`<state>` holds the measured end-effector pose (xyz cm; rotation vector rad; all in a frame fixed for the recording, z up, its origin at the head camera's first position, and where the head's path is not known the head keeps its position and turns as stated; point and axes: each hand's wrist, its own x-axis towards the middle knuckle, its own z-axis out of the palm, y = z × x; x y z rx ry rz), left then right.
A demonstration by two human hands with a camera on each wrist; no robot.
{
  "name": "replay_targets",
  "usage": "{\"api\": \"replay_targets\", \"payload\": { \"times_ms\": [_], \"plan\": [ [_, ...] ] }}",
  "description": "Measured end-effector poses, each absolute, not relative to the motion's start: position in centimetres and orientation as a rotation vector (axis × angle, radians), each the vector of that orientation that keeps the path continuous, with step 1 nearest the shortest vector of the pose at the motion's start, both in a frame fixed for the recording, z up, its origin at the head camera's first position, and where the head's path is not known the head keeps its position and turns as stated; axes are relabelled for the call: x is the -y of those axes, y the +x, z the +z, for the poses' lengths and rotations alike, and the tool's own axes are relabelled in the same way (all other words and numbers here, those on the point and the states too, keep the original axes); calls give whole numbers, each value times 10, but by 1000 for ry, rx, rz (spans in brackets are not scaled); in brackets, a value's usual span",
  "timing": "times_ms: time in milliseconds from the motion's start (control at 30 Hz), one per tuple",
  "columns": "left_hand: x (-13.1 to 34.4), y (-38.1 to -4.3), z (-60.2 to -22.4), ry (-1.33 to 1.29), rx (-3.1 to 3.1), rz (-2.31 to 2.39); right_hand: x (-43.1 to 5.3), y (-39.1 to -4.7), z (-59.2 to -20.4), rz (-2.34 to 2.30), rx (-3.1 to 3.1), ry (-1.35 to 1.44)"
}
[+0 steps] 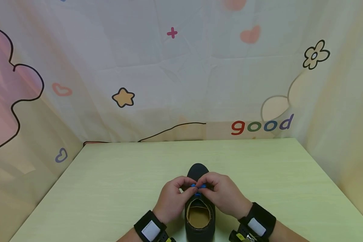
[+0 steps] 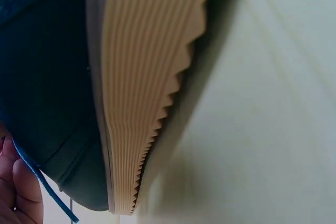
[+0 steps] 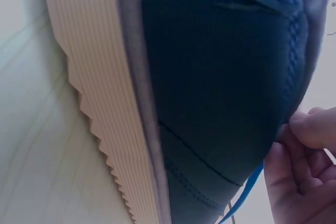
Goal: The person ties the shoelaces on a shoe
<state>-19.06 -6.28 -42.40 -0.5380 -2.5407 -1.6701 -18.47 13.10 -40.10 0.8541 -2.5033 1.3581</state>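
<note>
A dark shoe (image 1: 197, 170) stands on the table, its toe pointing away from me and its opening towards me. My left hand (image 1: 173, 199) comes over its left side, thumb and forefinger pinching a blue shoelace (image 1: 193, 185). From the right, my right hand (image 1: 227, 194) pinches the lace too, and a blue loop shows by its fingers. The fingertips of both hands meet above the lace area. In both wrist views a lace end (image 2: 50, 188) hangs down beside the shoe, whose tan sole (image 3: 100, 77) is ridged. Fingers hide the knot area.
The pale green table (image 1: 109, 174) extends around the shoe on both sides and behind it. A printed curtain (image 1: 157, 77) hangs along the table's far edge and both sides. Black bands (image 1: 149, 227) with cameras sit on both wrists.
</note>
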Motion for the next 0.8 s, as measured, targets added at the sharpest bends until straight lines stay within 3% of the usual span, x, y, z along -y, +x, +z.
{"api": "replay_targets", "payload": {
  "times_ms": [800],
  "plan": [
    [66, -191, -423, -670, 2492, -1586, -129, -184, -402, 1336, 2536, 788]
  ]
}}
